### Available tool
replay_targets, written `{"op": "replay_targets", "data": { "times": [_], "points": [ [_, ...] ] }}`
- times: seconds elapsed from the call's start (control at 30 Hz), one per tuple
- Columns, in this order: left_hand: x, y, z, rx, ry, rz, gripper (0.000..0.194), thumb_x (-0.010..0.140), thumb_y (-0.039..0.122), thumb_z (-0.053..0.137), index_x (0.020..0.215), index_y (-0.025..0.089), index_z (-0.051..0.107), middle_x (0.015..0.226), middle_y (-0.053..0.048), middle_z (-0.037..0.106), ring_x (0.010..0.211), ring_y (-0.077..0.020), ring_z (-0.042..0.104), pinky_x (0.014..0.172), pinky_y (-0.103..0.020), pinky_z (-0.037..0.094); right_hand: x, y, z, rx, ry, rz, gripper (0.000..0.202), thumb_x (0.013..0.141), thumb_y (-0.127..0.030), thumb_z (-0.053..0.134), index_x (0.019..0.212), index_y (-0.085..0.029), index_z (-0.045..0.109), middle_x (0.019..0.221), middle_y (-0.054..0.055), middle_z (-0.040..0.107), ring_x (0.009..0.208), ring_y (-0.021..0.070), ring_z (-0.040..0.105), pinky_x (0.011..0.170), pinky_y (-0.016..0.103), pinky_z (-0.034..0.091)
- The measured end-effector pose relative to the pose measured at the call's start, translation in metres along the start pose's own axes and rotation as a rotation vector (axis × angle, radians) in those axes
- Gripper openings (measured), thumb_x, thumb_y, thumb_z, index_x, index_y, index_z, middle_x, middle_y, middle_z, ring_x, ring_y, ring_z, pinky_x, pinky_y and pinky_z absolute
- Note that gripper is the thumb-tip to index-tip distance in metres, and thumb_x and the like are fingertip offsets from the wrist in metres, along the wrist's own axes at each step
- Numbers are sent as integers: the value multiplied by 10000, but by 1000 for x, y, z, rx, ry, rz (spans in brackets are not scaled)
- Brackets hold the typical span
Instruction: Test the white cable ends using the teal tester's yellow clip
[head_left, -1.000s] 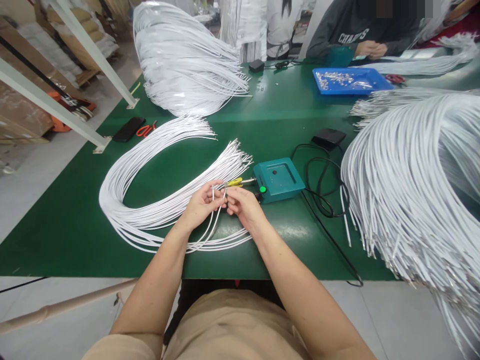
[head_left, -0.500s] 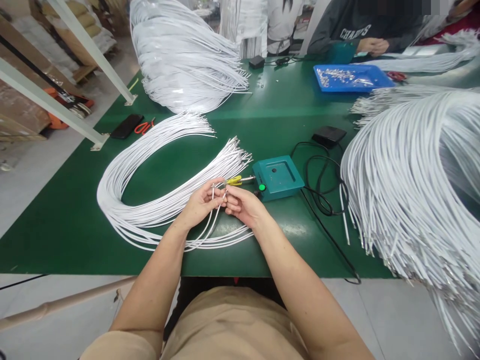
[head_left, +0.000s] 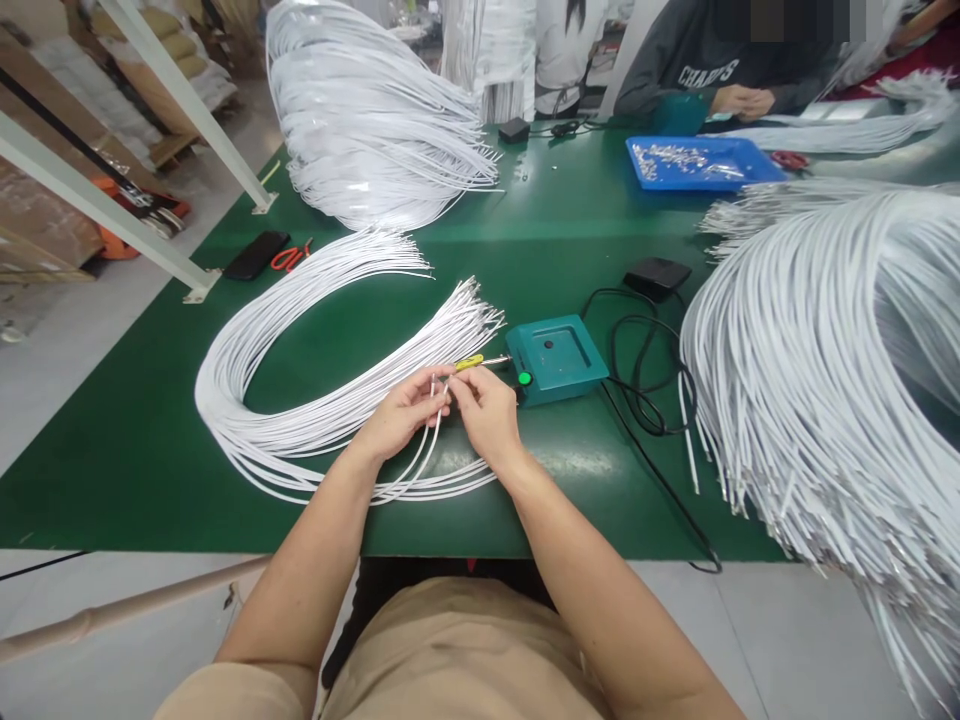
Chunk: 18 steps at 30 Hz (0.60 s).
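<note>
My left hand is closed on white cables whose ends stick up between thumb and fingers. Beside it my right hand pinches near the tip of one of these cables; what exactly lies in its fingertips is too small to make out. Just beyond the fingers is a yellow-handled tool on a metal shaft, joined to a teal machine with a green button. A curved bundle of white cables lies to the left, its cut ends close behind my hands.
A black pedal-like box with looped cord sits behind the machine. Large cable heaps stand at right and at the back. A blue tray holds small parts. Orange scissors and a black phone lie far left. A co-worker's hands are across the table.
My right hand has turned over, its back now facing up, with thumb and fingers drawn together at the cable tip. The left hand stays nearly in place, holding the cables.
</note>
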<state>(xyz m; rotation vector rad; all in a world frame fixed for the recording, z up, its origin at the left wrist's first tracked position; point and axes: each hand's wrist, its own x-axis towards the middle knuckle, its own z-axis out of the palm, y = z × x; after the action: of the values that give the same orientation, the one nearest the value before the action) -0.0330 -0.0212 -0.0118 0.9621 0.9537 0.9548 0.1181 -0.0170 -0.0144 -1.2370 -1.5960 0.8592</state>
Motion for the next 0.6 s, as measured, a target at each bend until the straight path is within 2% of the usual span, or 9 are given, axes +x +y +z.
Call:
{"op": "replay_targets", "data": {
  "times": [0.1, 0.2, 0.33, 0.47, 0.6],
  "points": [
    [0, 2, 0, -146, 15, -93, 423, 699, 213, 764, 1107, 221, 652, 810, 0, 576, 654, -55, 554, 525, -122, 413, -1, -4, -4, -437, -11, -264, 305, 947, -240, 362, 743, -180, 581, 811, 59, 600, 772, 163, 528, 732, 281, 389],
    [3, 2, 0, -186, 24, -88, 431, 691, 210, 766, 1106, 203, 651, 801, -1, 569, 640, -51, 554, 476, -108, 376, 7, -11, -13, -718, -78, -400, 298, 955, -238, 356, 786, -178, 593, 817, 72, 604, 787, 192, 509, 735, 319, 354],
    [12, 1, 2, -109, 142, 14, 458, 683, 234, 767, 1118, 189, 628, 773, 7, 557, 637, -57, 558, 438, -106, 332, 31, -18, -32, -913, -75, -419, 184, 910, -252, 467, 954, -159, 620, 961, 107, 649, 927, 250, 500, 858, 380, 319],
    [20, -3, 5, 34, 197, 99, 480, 690, 264, 749, 1137, 167, 604, 753, 14, 537, 643, -80, 573, 434, -131, 352, 49, -10, -46, -1042, -258, -446, 146, 846, -154, 510, 858, -140, 655, 843, 103, 688, 894, 255, 516, 968, 427, 259],
    [24, -7, 6, 140, 212, 131, 475, 692, 268, 727, 1133, 151, 595, 742, 17, 530, 640, -95, 588, 431, -145, 369, 52, -1, -49, -1057, -318, -502, 149, 832, -180, 542, 894, -139, 672, 950, 107, 689, 962, 260, 510, 1014, 441, 229]
  ]
}}
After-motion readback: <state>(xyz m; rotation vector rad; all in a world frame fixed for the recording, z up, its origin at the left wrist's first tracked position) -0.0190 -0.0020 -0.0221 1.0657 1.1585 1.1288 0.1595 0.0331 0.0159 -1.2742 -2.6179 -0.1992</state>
